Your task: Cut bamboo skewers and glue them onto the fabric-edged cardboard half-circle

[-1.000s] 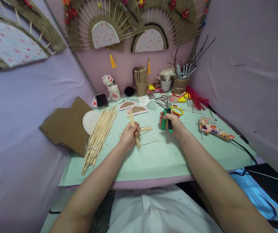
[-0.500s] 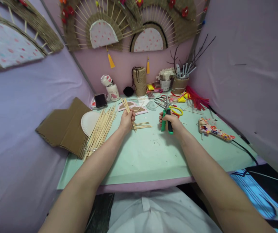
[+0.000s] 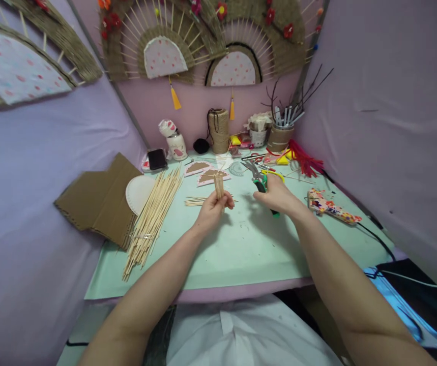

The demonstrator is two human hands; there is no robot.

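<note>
My left hand (image 3: 211, 211) is closed round a small bundle of short bamboo sticks (image 3: 219, 185), held upright above the pale green table (image 3: 241, 249). My right hand (image 3: 277, 195) grips green-handled cutting pliers (image 3: 260, 184), their jaws pointing up and left toward the sticks. The two hands are a short way apart near the middle of the table. A few cut sticks (image 3: 199, 202) lie flat just left of my left hand.
A long pile of bamboo skewers (image 3: 153, 216) lies at the left beside a white paper plate (image 3: 138, 192) and brown cardboard (image 3: 98, 201). A patterned glue gun (image 3: 327, 207) rests at the right. Twine spool (image 3: 219, 130), cups, scissors and red stems crowd the back edge.
My left hand drew back from the far pile with the sticks and stood them upright. My right hand tilted the pliers toward them.
</note>
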